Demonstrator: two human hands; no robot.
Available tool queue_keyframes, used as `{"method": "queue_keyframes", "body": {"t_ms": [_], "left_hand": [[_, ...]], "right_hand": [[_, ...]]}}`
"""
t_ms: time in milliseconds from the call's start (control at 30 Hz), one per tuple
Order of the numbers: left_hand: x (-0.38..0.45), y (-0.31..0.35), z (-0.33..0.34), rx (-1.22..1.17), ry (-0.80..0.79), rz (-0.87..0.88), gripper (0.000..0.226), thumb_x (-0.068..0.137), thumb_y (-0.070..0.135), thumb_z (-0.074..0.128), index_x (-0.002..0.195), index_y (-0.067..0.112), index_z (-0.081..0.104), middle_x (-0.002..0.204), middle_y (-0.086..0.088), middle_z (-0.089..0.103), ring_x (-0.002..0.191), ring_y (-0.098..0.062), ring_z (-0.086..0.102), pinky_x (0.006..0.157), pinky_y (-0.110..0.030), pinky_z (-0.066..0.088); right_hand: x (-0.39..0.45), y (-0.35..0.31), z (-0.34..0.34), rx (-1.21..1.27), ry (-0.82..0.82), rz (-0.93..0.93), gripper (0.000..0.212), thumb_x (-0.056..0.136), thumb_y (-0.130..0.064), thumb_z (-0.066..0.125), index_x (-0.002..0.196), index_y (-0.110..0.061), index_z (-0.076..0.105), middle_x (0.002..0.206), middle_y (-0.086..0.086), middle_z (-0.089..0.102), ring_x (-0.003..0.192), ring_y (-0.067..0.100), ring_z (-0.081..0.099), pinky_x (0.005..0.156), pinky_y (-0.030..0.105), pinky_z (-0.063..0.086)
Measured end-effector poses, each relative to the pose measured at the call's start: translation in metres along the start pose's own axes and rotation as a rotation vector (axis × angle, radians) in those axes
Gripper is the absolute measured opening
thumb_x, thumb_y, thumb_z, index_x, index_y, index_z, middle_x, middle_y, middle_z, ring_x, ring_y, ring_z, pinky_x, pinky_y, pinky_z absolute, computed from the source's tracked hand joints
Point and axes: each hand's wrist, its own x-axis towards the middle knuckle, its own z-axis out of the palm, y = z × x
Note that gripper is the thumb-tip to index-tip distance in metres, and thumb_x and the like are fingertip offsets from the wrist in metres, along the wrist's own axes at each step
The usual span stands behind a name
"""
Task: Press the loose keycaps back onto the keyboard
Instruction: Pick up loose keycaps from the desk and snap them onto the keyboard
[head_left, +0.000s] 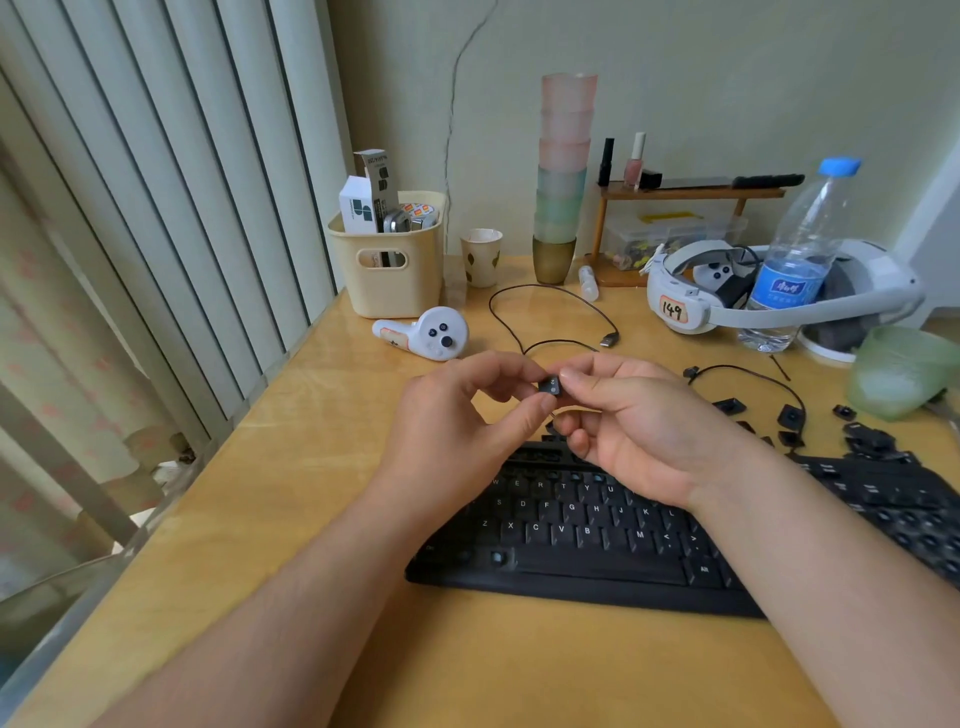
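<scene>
Keycaps are the matter at hand: one keycap (550, 387) is being pinched between the fingertips of both hands, raised just above the far edge of the keyboard (571, 525). Vertical blinds (156, 208) are hanging along the left side, meeting a pale wall that is showing a long crack (452, 104). A yellow wooden table (291, 467) is carrying everything.

Toward the back left, a cream basket (389, 270) is holding small boxes, and a white controller (426, 332) is lying just in front of it. A paper cup (481, 257) is standing beside a tall stack of tumblers (563, 171). A black cable (550, 312) is looping across the table behind the hands.

The left hand (457, 431) is curling its thumb and forefinger onto the keycap; the right hand (639, 431) is gripping the same cap from the other side and is hiding part of the keyboard's upper rows. Both forearms are crossing over the keyboard's ends.

Further right, a small wooden shelf (691, 195) is bearing cosmetics, a white headset (779, 296) is resting around a water bottle (800, 260), and loose keycaps (872, 441) are lying scattered near the keyboard's right end, beside a green cup (904, 369) lying on its side.
</scene>
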Motion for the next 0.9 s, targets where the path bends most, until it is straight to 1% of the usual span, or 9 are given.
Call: {"method": "queue_keyframes", "body": {"t_ms": [67, 133, 233, 367, 500, 567, 667, 767, 900], "left_hand": [[0.0, 0.001, -0.001, -0.002, -0.003, 0.018, 0.021, 0.091, 0.025, 0.08, 0.105, 0.04, 0.077, 0.092, 0.021, 0.075, 0.097, -0.013, 0.066, 0.088, -0.024, 0.052], [0.001, 0.002, -0.002, -0.019, 0.003, 0.018, 0.032, 0.094, 0.02, 0.076, 0.106, 0.05, 0.074, 0.095, 0.021, 0.075, 0.097, -0.008, 0.065, 0.085, -0.016, 0.049], [0.003, 0.001, -0.003, -0.054, -0.014, -0.016, 0.03, 0.098, 0.014, 0.069, 0.111, 0.04, 0.078, 0.101, 0.019, 0.077, 0.101, -0.001, 0.067, 0.083, -0.007, 0.043], [0.003, 0.0, -0.006, -0.179, -0.072, -0.094, 0.029, 0.1, 0.013, 0.066, 0.115, 0.035, 0.078, 0.104, 0.017, 0.077, 0.097, 0.002, 0.066, 0.092, -0.021, 0.048], [0.005, -0.003, -0.006, -0.308, -0.079, -0.154, 0.016, 0.099, 0.018, 0.071, 0.112, 0.024, 0.064, 0.105, 0.004, 0.079, 0.094, -0.01, 0.072, 0.083, -0.034, 0.051], [0.007, -0.003, -0.008, -0.392, -0.092, -0.214, 0.021, 0.099, 0.019, 0.072, 0.114, 0.02, 0.058, 0.103, -0.002, 0.08, 0.079, -0.016, 0.072, 0.072, -0.029, 0.052], [0.009, -0.007, -0.012, -0.368, -0.099, -0.256, 0.03, 0.096, 0.019, 0.074, 0.121, 0.023, 0.058, 0.097, -0.002, 0.08, 0.087, -0.016, 0.072, 0.083, -0.033, 0.053], [0.01, -0.011, -0.015, -0.307, -0.085, -0.289, 0.029, 0.096, 0.023, 0.074, 0.121, 0.026, 0.061, 0.088, 0.001, 0.079, 0.079, -0.011, 0.066, 0.079, -0.035, 0.053], [0.01, -0.009, -0.017, -0.353, -0.121, -0.324, 0.026, 0.095, 0.024, 0.075, 0.12, 0.023, 0.065, 0.093, -0.002, 0.079, 0.051, -0.008, 0.044, 0.048, -0.02, 0.038]], "right_hand": [[-0.001, 0.001, 0.0, -0.007, -0.01, -0.026, 0.014, 0.1, -0.005, 0.059, 0.103, -0.011, 0.071, 0.086, 0.009, 0.072, 0.068, 0.016, 0.06, 0.061, 0.025, 0.048], [-0.003, 0.002, 0.001, -0.108, -0.005, -0.117, 0.021, 0.098, 0.0, 0.061, 0.11, -0.013, 0.072, 0.088, 0.006, 0.074, 0.072, 0.017, 0.063, 0.064, 0.026, 0.052], [-0.006, 0.007, 0.006, -0.461, 0.082, -0.363, 0.039, 0.095, 0.003, 0.067, 0.11, -0.031, 0.076, 0.091, -0.001, 0.076, 0.077, 0.016, 0.071, 0.069, 0.026, 0.056], [-0.004, 0.01, 0.01, -0.696, 0.204, -0.526, 0.043, 0.088, -0.009, 0.08, 0.105, -0.047, 0.07, 0.092, -0.011, 0.075, 0.082, 0.013, 0.075, 0.08, 0.034, 0.061], [-0.006, 0.014, 0.013, -0.795, 0.251, -0.606, 0.05, 0.085, -0.013, 0.082, 0.106, -0.056, 0.065, 0.094, -0.026, 0.07, 0.081, 0.011, 0.073, 0.083, 0.037, 0.062], [-0.007, 0.016, 0.014, -0.867, 0.252, -0.646, 0.044, 0.085, -0.012, 0.083, 0.103, -0.051, 0.071, 0.09, -0.025, 0.069, 0.078, 0.01, 0.071, 0.078, 0.035, 0.062], [-0.007, 0.018, 0.011, -0.96, 0.235, -0.655, 0.031, 0.086, -0.015, 0.081, 0.105, -0.039, 0.077, 0.085, -0.017, 0.072, 0.079, 0.007, 0.07, 0.076, 0.033, 0.061], [-0.005, 0.019, 0.01, -0.878, 0.22, -0.625, 0.026, 0.088, -0.012, 0.08, 0.108, -0.027, 0.076, 0.086, -0.012, 0.076, 0.075, 0.006, 0.074, 0.078, 0.036, 0.063], [-0.004, 0.018, 0.009, -0.794, 0.221, -0.601, 0.023, 0.087, -0.012, 0.081, 0.102, -0.027, 0.072, 0.086, -0.012, 0.077, 0.072, 0.009, 0.076, 0.078, 0.04, 0.064]]}}
